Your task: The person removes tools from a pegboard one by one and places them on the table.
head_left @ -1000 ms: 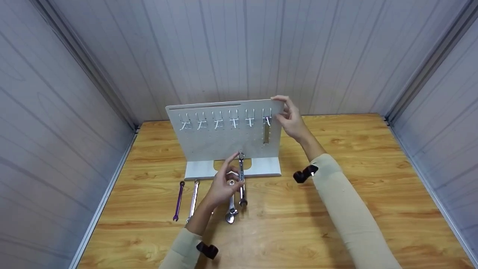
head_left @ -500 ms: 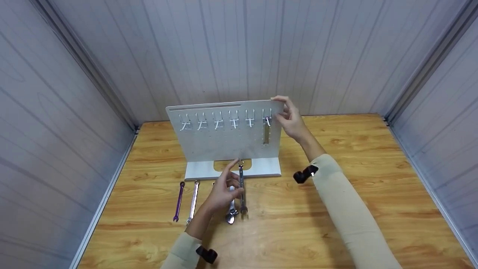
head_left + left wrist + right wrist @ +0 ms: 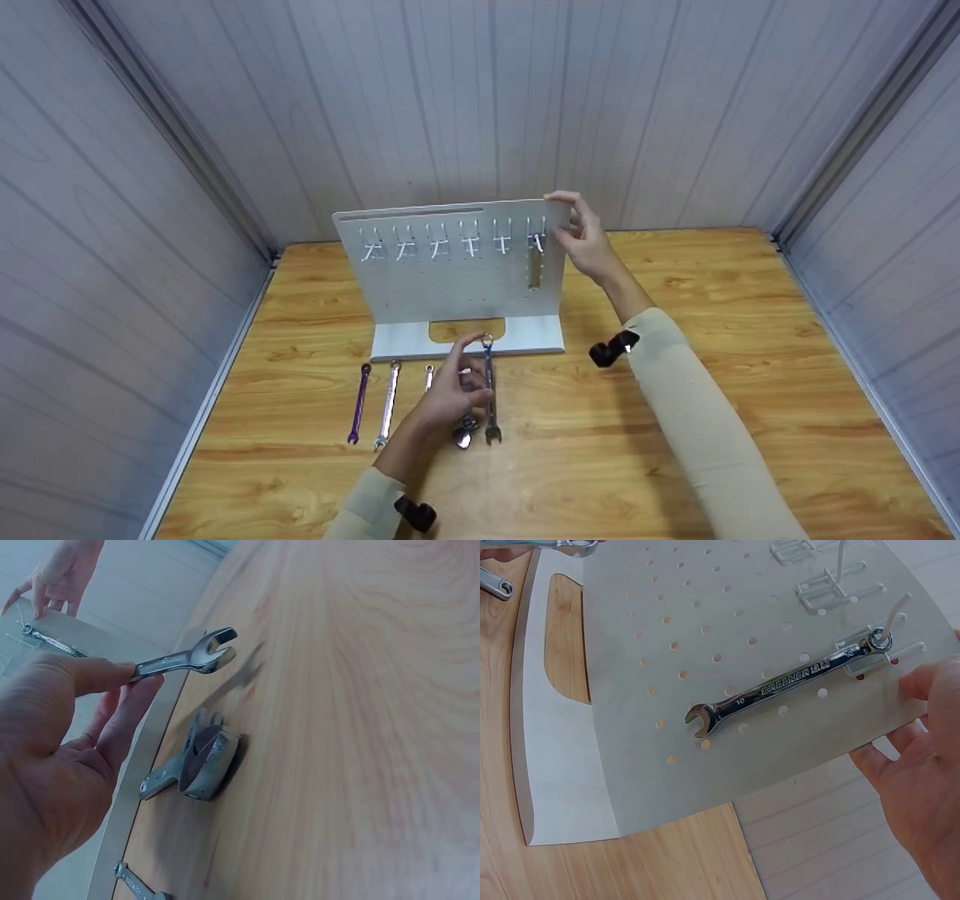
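We hold the silver wrench (image 3: 490, 390) in our left hand (image 3: 450, 390), its shank pinched between thumb and fingers (image 3: 124, 716); the open end protrudes past them, above the table (image 3: 675, 420). An adjustable wrench (image 3: 196, 765) lies flat just beneath. Our right hand (image 3: 585, 236) grips the upper right corner of the pegboard (image 3: 442, 285), thumb (image 3: 930, 679) pressed beside the hanging wrench (image 3: 787, 686).

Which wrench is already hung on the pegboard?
The combination wrench on the rightmost hook of the pegboard. The left hand holds one wrench; the rest, including the purple wrench, lie on the table.
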